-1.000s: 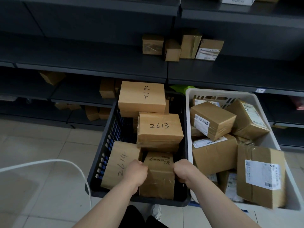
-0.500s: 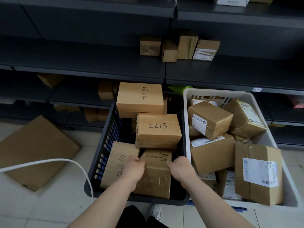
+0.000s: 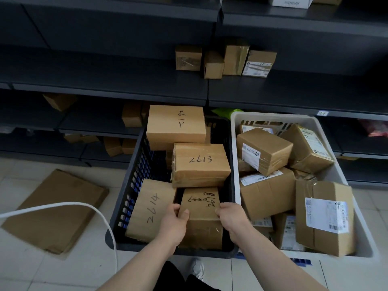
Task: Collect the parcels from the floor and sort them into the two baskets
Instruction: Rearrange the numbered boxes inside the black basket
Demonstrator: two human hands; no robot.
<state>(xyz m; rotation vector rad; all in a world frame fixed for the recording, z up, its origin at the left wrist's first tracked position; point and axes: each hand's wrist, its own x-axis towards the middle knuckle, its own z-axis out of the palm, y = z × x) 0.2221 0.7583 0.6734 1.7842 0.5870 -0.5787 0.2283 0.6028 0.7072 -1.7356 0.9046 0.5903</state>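
Observation:
A black basket (image 3: pixel 134 185) and a white basket (image 3: pixel 327 143) stand side by side on the floor, both filled with brown parcels. In the black basket's near end stands a taped parcel (image 3: pixel 200 204) with a crossed-out scribble on top. My left hand (image 3: pixel 175 222) grips its left edge, thumb on top. My right hand (image 3: pixel 231 217) grips its right edge. Beside it leans the parcel marked 2614 (image 3: pixel 148 208); behind it lies the parcel marked 2613 (image 3: pixel 200 163).
A flattened cardboard sheet (image 3: pixel 56 208) lies on the tiled floor at the left, with a white cable (image 3: pixel 63 205) curving over it. Dark shelving (image 3: pixel 105 80) with small boxes (image 3: pixel 224 59) runs behind the baskets. My shoe (image 3: pixel 198 269) is just below the black basket.
The view has shifted right and down, bringing the flattened cardboard into sight. Both hands have stayed on the scribbled parcel, and my left thumb now lies on its top.

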